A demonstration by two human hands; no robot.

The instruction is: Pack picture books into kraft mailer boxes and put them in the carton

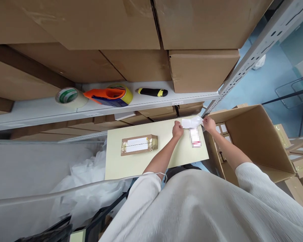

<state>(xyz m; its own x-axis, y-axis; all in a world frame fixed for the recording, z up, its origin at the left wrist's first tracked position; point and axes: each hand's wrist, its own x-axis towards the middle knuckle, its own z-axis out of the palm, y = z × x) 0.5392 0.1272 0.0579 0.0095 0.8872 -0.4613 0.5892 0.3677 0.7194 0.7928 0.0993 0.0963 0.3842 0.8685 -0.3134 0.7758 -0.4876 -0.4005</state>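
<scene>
At the right end of the surface (113, 166), the left fingers (177, 123) and right fingers (206, 120) gripped opposite ends of a white strip (189, 123), by the far end of a slip (196, 136). Light, even tension seemed best for avoiding creases.

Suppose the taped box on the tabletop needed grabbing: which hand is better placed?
Likely the left hand: it is nearer the taped box, while the right hand is at the far end of the white strip. Both hands hold that strip, so the left would need freeing first.
</scene>
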